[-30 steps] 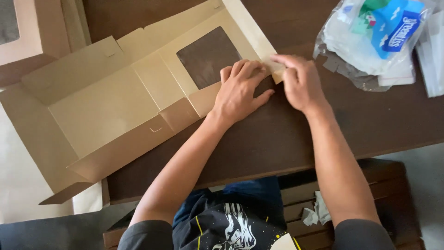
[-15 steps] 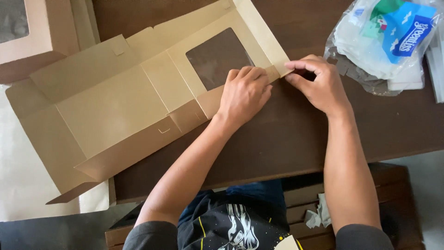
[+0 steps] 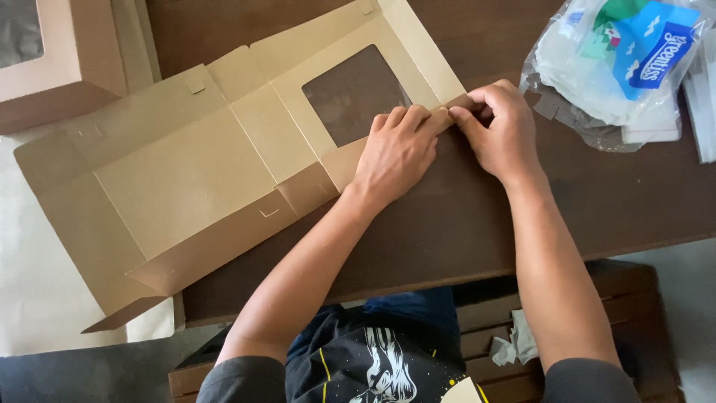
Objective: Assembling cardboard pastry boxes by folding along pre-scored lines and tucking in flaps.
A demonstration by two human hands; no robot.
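- Head view: left hand (image 3: 397, 153) lies flat, fingers together, pressing the box flap (image 3: 350, 160).
- Right hand (image 3: 501, 127) curls, pinching the flap's right corner.
- Box (image 3: 186, 172) lies unfolded on the table (image 3: 462, 224), left.

The right hand (image 3: 498, 127) has closed into a tighter pinch on the box (image 3: 186, 179) flap, which seems folded further up.
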